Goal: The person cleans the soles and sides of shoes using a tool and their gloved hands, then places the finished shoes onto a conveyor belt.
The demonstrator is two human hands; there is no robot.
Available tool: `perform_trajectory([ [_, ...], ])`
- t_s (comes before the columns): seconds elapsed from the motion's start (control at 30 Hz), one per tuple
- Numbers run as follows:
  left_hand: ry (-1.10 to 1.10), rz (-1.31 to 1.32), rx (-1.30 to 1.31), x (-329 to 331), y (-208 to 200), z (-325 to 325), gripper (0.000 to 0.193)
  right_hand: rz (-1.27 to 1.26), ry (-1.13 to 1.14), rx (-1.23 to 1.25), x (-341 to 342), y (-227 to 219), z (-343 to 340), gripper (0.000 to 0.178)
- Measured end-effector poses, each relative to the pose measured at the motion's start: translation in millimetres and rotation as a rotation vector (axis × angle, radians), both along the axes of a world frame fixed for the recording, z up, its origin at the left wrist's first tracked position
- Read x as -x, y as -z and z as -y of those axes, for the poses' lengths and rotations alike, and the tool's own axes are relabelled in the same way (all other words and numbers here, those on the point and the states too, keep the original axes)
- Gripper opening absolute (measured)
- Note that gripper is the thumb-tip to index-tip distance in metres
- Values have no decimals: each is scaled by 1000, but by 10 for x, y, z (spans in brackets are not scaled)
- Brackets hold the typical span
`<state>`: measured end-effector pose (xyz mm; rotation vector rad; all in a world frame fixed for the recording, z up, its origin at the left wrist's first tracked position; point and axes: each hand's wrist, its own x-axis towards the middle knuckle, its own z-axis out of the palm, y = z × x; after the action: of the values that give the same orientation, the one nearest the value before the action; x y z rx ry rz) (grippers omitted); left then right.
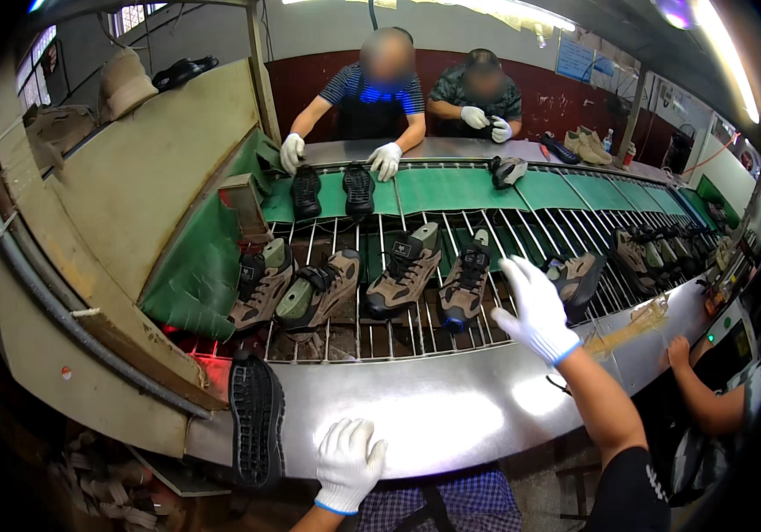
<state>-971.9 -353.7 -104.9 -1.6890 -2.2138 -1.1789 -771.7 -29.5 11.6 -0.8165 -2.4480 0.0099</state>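
Both of my hands wear white knit gloves with blue cuffs. My right hand (pixel 533 310) reaches over the metal rod rack (pixel 509 330) with its fingers apart and nothing in them. Left of it stands a brown-and-black shoe (pixel 464 282) with a green last inside; to its right is another brown shoe (pixel 578 277). Whether the hand touches either shoe I cannot tell. My left hand (pixel 347 463) lies at the near edge of the steel table (pixel 451 426), thumb apart, holding nothing. Left of that hand, a black shoe sole (pixel 256 421) lies tread up, over the edge.
More brown shoes (pixel 320 288) stand on the rack's left, several others (pixel 655 253) at its right. Across a green belt (pixel 438 191) with black soles (pixel 360 189), two gloved co-workers sit. A wooden panel (pixel 150 199) borders the left. Another person's arm (pixel 708 390) shows at right.
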Motion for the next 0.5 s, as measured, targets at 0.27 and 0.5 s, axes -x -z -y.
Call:
perform_trajectory([
  [0.27, 27, 51, 149, 20, -75, 8, 26, 875, 21, -486, 1025, 560, -1298, 27],
  [0.5, -5, 4, 50, 71, 48, 63, 23, 845, 100, -232, 752, 508, -999, 35],
])
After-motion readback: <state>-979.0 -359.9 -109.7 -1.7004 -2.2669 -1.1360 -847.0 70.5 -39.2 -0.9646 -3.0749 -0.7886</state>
